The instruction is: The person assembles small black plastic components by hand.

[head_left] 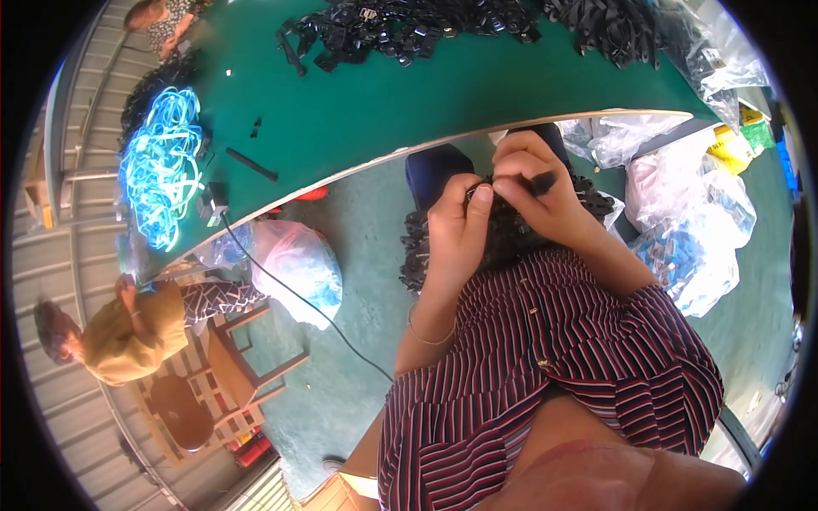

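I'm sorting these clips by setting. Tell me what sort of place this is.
Probably a small assembly workshop: a long green worktable heaped with black plastic parts, clear bags of stock on the floor, and another person seated nearby.

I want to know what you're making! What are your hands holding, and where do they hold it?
Both hands pinch a small black strap piece: the right hand at its end, the left hand beside it. Exact grip unclear.

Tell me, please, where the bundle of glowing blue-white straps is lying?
In the head view, the glowing strap bundle lies at the left end of the green table, beside a small black box.
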